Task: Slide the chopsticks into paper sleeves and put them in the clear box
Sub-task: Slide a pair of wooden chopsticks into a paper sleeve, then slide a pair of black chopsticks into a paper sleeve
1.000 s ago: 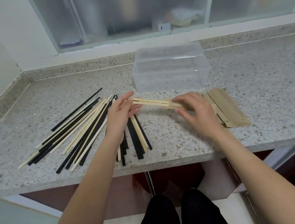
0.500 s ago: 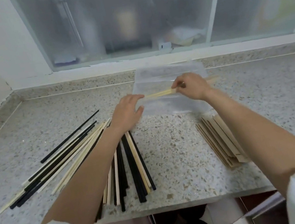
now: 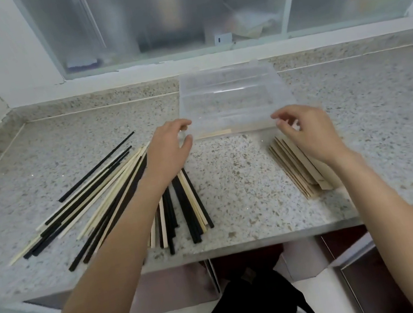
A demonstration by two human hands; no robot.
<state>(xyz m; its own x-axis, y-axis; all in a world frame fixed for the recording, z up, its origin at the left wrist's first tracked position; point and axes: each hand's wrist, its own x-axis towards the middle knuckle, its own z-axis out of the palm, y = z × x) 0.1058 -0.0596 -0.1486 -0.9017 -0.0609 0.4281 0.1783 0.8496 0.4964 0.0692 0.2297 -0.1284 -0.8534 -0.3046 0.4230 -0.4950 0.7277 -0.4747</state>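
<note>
Left hand (image 3: 168, 152): I see it empty, fingers loose, at the clear box (image 3: 234, 88) corner.
Right hand (image 3: 306, 133): empty, relaxed, over paper sleeves (image 3: 311, 179).
Box: 1 sleeved pair (image 3: 214, 134) inside.

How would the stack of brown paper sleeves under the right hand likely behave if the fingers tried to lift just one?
The paper sleeves look thin and flat, so one would probably be light and floppy, bending when lifted. They lie fanned in an overlapping stack, so neighbours may drag along. On the polished stone counter a lone sleeve could slide rather than lift. The right hand hovers above them, holding nothing.
</note>
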